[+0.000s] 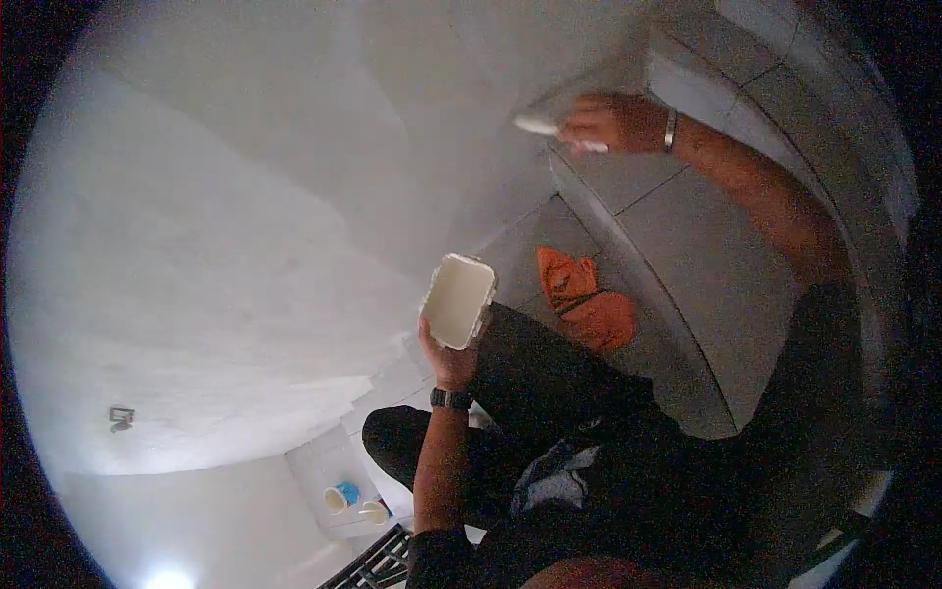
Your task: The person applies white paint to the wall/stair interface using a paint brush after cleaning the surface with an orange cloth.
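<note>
My left hand is wrapped around a rectangular white tub with pale paint inside and paint-smeared edges. The tub is held tilted in front of my knee, its open side facing me. Up at the wall, my right hand grips a paintbrush with whitish bristles. The brush tip is close against the white wall, just above where it meets the tiled steps. A pale bit of the handle shows below my fingers.
An orange cloth with a dark strap lies on the grey tiled step beside my leg. Lower down are a blue-and-white bucket, another small white container and a black metal railing. A socket box is on the wall.
</note>
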{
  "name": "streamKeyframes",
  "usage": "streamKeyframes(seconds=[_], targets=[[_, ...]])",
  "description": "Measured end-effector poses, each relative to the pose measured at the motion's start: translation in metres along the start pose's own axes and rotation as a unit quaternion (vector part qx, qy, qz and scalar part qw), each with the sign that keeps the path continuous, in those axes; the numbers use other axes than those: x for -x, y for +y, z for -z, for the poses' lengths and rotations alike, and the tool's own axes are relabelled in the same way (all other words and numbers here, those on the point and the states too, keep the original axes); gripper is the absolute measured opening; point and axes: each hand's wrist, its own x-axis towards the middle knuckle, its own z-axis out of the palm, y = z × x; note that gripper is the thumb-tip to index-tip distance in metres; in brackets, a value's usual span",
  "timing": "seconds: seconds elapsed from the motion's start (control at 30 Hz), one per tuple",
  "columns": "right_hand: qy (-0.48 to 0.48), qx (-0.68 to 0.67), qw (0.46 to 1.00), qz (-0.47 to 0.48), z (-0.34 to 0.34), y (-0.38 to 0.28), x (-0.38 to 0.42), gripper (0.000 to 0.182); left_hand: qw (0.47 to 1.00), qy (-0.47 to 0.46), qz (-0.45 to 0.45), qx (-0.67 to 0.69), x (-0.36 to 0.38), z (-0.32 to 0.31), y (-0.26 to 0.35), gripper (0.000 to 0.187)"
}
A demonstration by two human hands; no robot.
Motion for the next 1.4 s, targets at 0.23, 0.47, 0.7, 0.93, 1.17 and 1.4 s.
streamKeyframes(seconds=[0.23,0.47,0.7,0.93,1.17,1.4], targets=[[0.209,0.1,0.971,0.064,0.145,0.039,-0.076,0.015,0.999,0.048,0.002,0.005,-0.001,0.006,-0.001,0.066],[0.168,0.09,0.981,-0.047,0.079,0.01,-0.054,0.024,0.998,0.035,-0.032,-0.05,-0.003,0.007,-0.006,0.064],[0.038,0.033,0.999,0.014,-0.009,-0.024,-0.019,0.025,0.945,0.053,-0.134,-0.292,-0.002,-0.002,-0.009,0.065],[0.144,0.1,0.984,-0.026,0.122,0.035,-0.053,0.02,1.0,0.006,-0.009,-0.017,-0.007,0.012,-0.006,0.066],[0.231,0.149,0.961,0.032,0.094,0.022,-0.05,0.018,0.963,0.028,-0.131,-0.232,-0.001,0.003,-0.008,0.057],[0.018,-0.021,0.999,-0.032,-0.027,-0.029,-0.016,0.015,1.0,0.014,-0.013,0.01,-0.008,0.018,-0.008,0.061]])
